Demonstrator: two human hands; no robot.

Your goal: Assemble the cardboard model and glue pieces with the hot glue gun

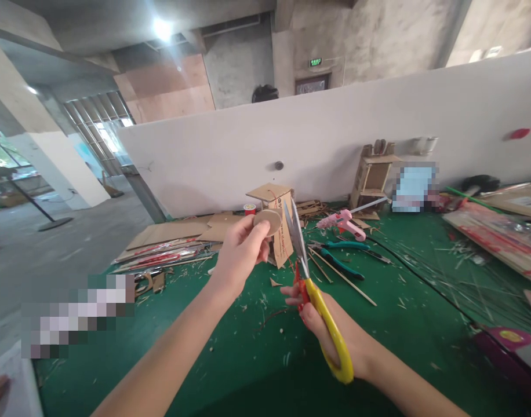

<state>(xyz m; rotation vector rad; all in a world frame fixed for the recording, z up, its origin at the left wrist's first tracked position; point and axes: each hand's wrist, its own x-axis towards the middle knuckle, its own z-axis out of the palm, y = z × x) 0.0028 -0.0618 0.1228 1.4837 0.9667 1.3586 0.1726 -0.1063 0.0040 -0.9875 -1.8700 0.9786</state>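
Note:
Between the thumb and fingers of my left hand [239,249] is a round cardboard disc [269,221], raised above the table. My right hand [330,324] grips a pair of scissors [301,246] with yellow and red handles. Their blades point up, slightly parted, just right of the disc and apart from it. Behind the disc stands a small cardboard structure [283,246] with printed lettering, partly hidden by my left hand. To the right of the blades lie teal-handled pliers [344,246] and a pink glue gun [344,223].
The green table [231,359] carries scraps and thin sticks. Flat cardboard pieces [174,234] lie at the left back. A cardboard stand [372,179] rises near the white partition [222,150]. A black cable [422,278] crosses the right side toward a purple object [504,347].

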